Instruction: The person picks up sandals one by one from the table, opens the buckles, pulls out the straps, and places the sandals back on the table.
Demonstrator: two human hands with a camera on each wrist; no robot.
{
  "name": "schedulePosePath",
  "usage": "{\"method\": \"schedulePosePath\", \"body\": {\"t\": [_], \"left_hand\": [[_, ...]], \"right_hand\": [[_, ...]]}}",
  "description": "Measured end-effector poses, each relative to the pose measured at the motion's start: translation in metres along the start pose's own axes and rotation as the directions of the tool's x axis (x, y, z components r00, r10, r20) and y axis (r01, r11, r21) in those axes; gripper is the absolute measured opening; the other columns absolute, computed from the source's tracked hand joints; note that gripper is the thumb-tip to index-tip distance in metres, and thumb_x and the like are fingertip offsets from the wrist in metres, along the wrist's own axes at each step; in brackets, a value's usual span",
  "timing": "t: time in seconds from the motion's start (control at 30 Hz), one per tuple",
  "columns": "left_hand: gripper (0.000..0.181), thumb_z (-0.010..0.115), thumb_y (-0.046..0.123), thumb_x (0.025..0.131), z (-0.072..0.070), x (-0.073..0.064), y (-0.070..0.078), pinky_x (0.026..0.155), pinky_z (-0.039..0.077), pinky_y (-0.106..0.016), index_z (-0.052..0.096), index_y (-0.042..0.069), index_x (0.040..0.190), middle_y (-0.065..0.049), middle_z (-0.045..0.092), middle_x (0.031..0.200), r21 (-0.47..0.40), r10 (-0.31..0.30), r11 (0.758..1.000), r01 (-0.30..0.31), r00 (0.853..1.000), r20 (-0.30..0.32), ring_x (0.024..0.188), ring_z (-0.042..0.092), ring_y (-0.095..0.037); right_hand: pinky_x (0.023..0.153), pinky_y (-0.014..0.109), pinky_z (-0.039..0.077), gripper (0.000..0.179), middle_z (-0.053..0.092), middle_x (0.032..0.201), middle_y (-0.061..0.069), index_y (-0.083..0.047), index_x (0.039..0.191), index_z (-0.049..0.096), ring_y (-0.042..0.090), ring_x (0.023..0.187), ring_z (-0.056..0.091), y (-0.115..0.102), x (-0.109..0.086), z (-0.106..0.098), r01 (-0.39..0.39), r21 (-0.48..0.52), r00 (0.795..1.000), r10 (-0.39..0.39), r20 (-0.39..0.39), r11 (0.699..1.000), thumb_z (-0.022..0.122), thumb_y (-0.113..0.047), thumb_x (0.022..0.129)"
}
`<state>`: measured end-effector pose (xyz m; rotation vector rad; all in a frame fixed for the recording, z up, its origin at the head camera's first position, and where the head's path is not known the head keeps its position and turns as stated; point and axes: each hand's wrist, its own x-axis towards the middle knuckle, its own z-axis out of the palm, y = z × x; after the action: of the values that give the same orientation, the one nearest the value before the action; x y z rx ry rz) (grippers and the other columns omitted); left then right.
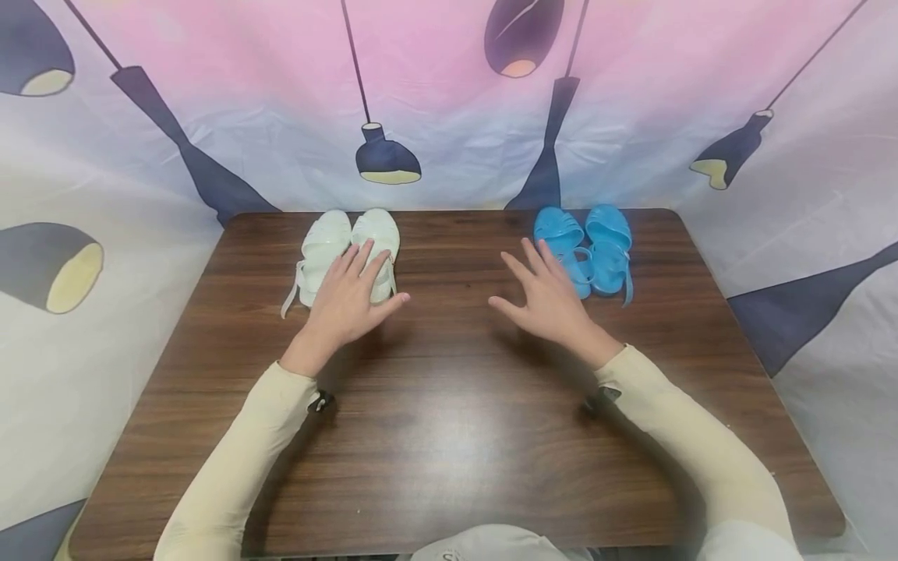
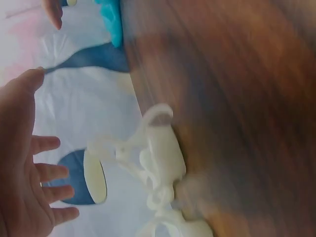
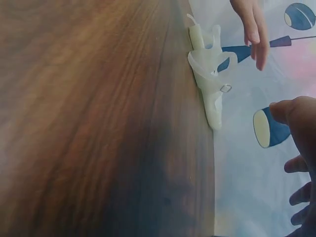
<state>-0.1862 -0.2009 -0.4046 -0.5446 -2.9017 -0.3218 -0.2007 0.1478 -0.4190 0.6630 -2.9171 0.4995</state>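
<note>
A pair of pale green sandals (image 1: 326,241) stands at the back left of the table, toes toward the wall. My left hand (image 1: 349,300) is spread over their heel end, fingers straight, and hides part of the right sandal. In the left wrist view the hand (image 2: 24,168) shows apart from the sandals (image 2: 165,153). At the back right stands a pair of blue sandals (image 1: 609,241), straps hanging loose at the side. My right hand (image 1: 550,300) is spread in front of them, its fingertips overlapping the left blue sandal in the head view. Neither hand holds anything.
The brown wood-grain table (image 1: 456,389) has rounded corners and meets a hanging cloth (image 1: 449,156) printed with lamps at the back and sides. A band with a small dark device (image 1: 321,401) sits at the left wrist. Bare tabletop lies between the two pairs.
</note>
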Motion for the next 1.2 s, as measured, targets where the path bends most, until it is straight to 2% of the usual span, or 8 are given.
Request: {"method": "schedulePosePath", "body": {"t": [0.17,0.33,0.43,0.6,0.77,0.97,1.1,1.2], "left_hand": [[0.079,0.059,0.056,0.097,-0.003,0.01,-0.021,0.124,0.022,-0.048,0.044,0.001,0.151,-0.026,0.035,0.16,-0.052,0.02,0.998,-0.021,0.999,-0.029,0.148,0.032,-0.042],[0.07,0.056,0.049,0.102,-0.005,0.018,-0.042,0.121,0.027,-0.052,0.045,0.001,0.151,-0.024,0.038,0.159,-0.112,-0.008,0.994,0.004,0.999,-0.031,0.145,0.037,-0.043],[0.065,0.053,0.047,0.104,-0.004,0.024,-0.052,0.12,0.029,-0.055,0.045,0.002,0.151,-0.023,0.039,0.159,-0.136,-0.011,0.991,0.009,1.0,-0.019,0.143,0.039,-0.044],[0.063,0.051,0.045,0.106,-0.002,0.032,-0.066,0.119,0.03,-0.056,0.043,0.003,0.152,-0.023,0.041,0.158,-0.166,-0.012,0.986,0.019,0.999,0.044,0.143,0.04,-0.043],[0.058,0.053,0.039,0.107,-0.001,0.04,-0.07,0.119,0.031,-0.054,0.046,0.001,0.15,-0.022,0.049,0.152,-0.198,-0.014,0.98,0.032,0.996,0.09,0.142,0.043,-0.041],[0.059,0.056,0.034,0.106,0.002,0.051,-0.066,0.115,0.036,-0.055,0.043,-0.002,0.151,-0.024,0.048,0.152,-0.221,-0.024,0.973,0.059,0.987,0.16,0.137,0.048,-0.041],[0.057,0.057,0.03,0.105,0.006,0.056,-0.063,0.108,0.043,-0.056,0.044,-0.004,0.149,-0.026,0.052,0.147,-0.204,-0.053,0.974,0.095,0.978,0.202,0.126,0.058,-0.042],[0.055,0.057,0.029,0.104,0.006,0.059,-0.062,0.106,0.045,-0.057,0.046,-0.005,0.146,-0.028,0.057,0.14,-0.166,-0.08,0.978,0.123,0.966,0.246,0.123,0.059,-0.044]], "right_hand": [[0.121,0.061,0.022,0.087,0.021,0.168,0.019,-0.019,0.158,0.039,0.041,0.156,0.011,-0.013,0.021,0.003,0.011,0.042,0.999,-0.012,0.039,0.999,0.054,-0.074,0.092],[0.121,0.058,0.026,0.086,0.023,0.168,0.017,-0.02,0.158,0.039,0.039,0.156,0.015,-0.028,0.043,0.012,0.034,0.074,0.998,-0.038,0.053,0.997,0.054,-0.073,0.093],[0.12,0.057,0.029,0.085,0.023,0.168,0.016,-0.02,0.158,0.038,0.037,0.156,0.015,-0.039,0.057,0.019,0.051,0.071,0.997,-0.055,0.056,0.996,0.052,-0.073,0.094],[0.119,0.057,0.032,0.081,0.023,0.168,0.015,-0.02,0.158,0.038,0.037,0.155,0.02,-0.06,0.076,0.03,0.082,0.104,0.994,-0.089,0.063,0.991,0.049,-0.071,0.096],[0.117,0.055,0.036,0.076,0.032,0.165,0.013,-0.018,0.156,0.042,0.034,0.15,0.033,-0.079,0.093,0.044,0.105,0.164,0.991,-0.117,0.061,0.981,0.045,-0.068,0.1],[0.116,0.045,0.04,0.066,0.049,0.156,0.008,-0.013,0.153,0.048,0.026,0.142,0.048,-0.096,0.111,0.066,0.114,0.266,0.991,-0.126,0.032,0.957,0.045,-0.058,0.104],[0.112,0.045,0.043,0.064,0.053,0.153,0.007,-0.011,0.152,0.049,0.026,0.138,0.052,-0.106,0.119,0.078,0.08,0.297,0.994,-0.099,0.05,0.951,0.044,-0.056,0.105],[0.11,0.046,0.046,0.065,0.055,0.15,0.008,-0.01,0.151,0.049,0.028,0.135,0.055,-0.112,0.123,0.084,0.056,0.32,0.994,-0.083,0.074,0.946,0.042,-0.056,0.106]]}}
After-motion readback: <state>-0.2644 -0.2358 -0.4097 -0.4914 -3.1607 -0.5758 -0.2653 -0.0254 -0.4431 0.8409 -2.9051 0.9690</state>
